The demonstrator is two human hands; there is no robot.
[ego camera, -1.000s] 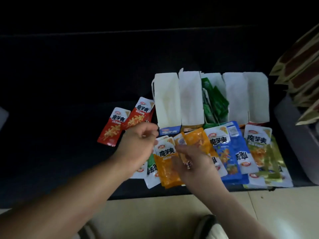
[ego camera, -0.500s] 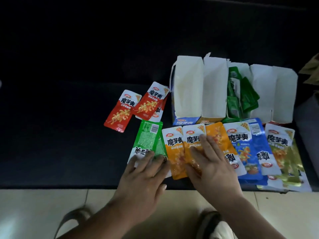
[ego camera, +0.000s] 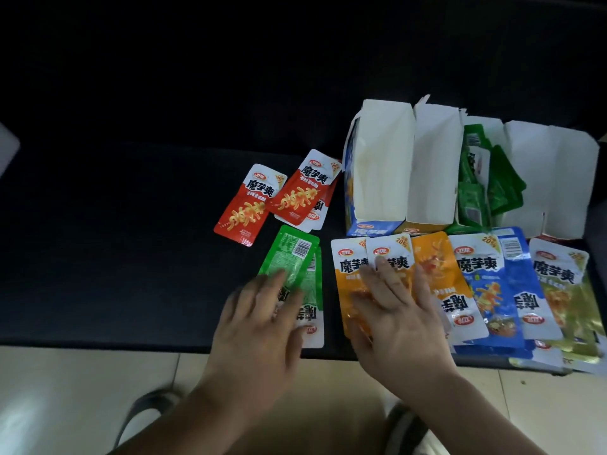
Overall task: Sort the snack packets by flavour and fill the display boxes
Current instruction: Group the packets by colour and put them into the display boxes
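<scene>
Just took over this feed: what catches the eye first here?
On the dark table's near edge the left hand lies flat on the green packets, the right hand flat on the orange packets. Behind stands a row of white-lined display boxes; only the middle box shows packets inside, green ones. Red packets lie apart, to the left.

魔芋爽 — on the red packets [ego camera: 249, 205], orange packets [ego camera: 345, 284], blue packet [ego camera: 481, 277], 20% — packet corners

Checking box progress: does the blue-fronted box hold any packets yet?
No, the blue-fronted box shows only bare white walls inside.
</scene>
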